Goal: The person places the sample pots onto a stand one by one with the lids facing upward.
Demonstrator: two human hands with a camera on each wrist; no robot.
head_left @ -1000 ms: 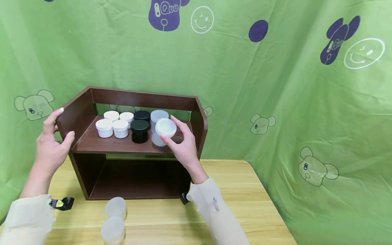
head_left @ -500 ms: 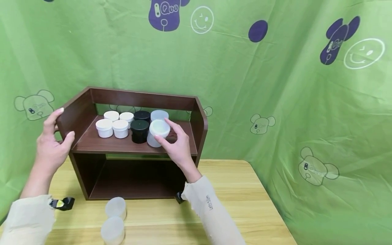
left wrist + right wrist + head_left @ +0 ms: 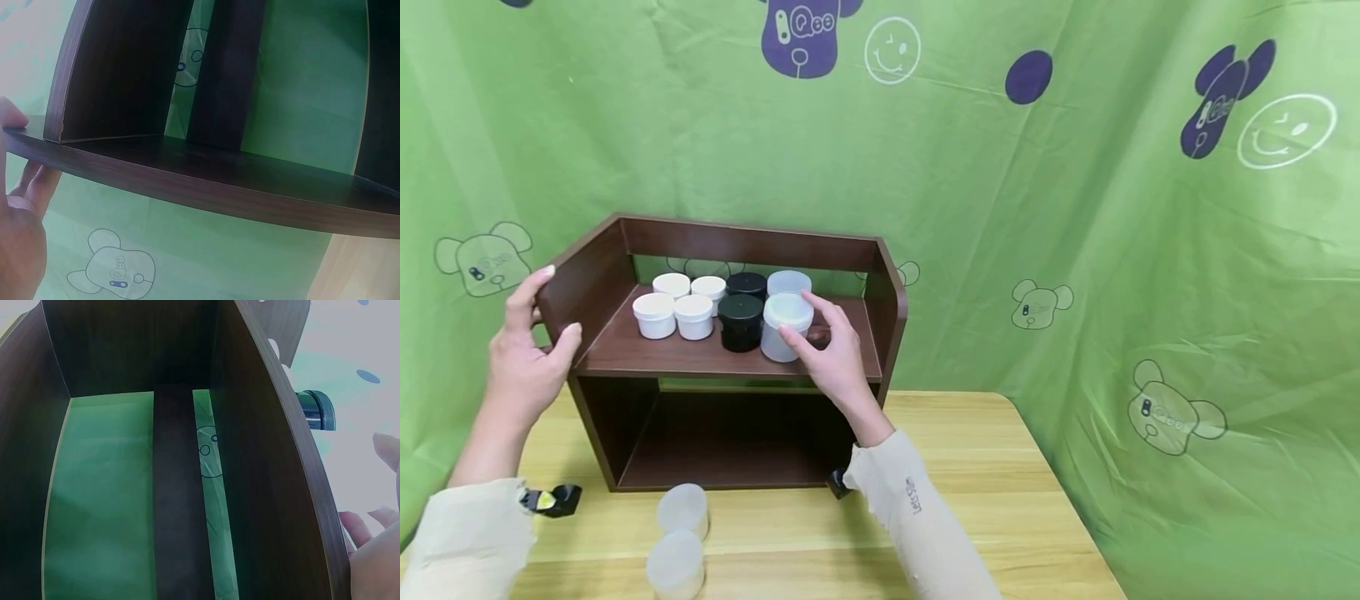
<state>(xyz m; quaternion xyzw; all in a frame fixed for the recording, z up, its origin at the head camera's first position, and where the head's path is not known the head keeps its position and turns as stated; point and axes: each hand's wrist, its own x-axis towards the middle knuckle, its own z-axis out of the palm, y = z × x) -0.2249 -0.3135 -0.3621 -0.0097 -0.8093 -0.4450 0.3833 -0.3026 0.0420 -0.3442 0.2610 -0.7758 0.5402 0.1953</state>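
Observation:
A dark brown wooden shelf (image 3: 737, 358) stands on the table. On its upper board sit several small jars: white ones (image 3: 655, 315) at the left, black ones (image 3: 741, 322) in the middle, translucent ones at the right. My right hand (image 3: 823, 346) holds the front translucent jar (image 3: 782, 327), which stands upright on the board beside a black jar. My left hand (image 3: 523, 350) grips the shelf's left side wall, thumb in front. The left wrist view shows the shelf edge (image 3: 187, 187) with my fingers (image 3: 22, 206) at its left end. In the right wrist view my fingertips (image 3: 375, 550) lie beside the shelf board.
Two more translucent jars (image 3: 681, 510) stand on the wooden table (image 3: 985, 467) in front of the shelf. The shelf's lower compartment holds nothing. A green printed cloth (image 3: 1075, 208) hangs behind and to the right. The table's right edge lies near the cloth.
My right hand has shifted the translucent jar leftward from a tilted hold and stood it upright next to the black jar. The left hand has kept its grip on the shelf wall.

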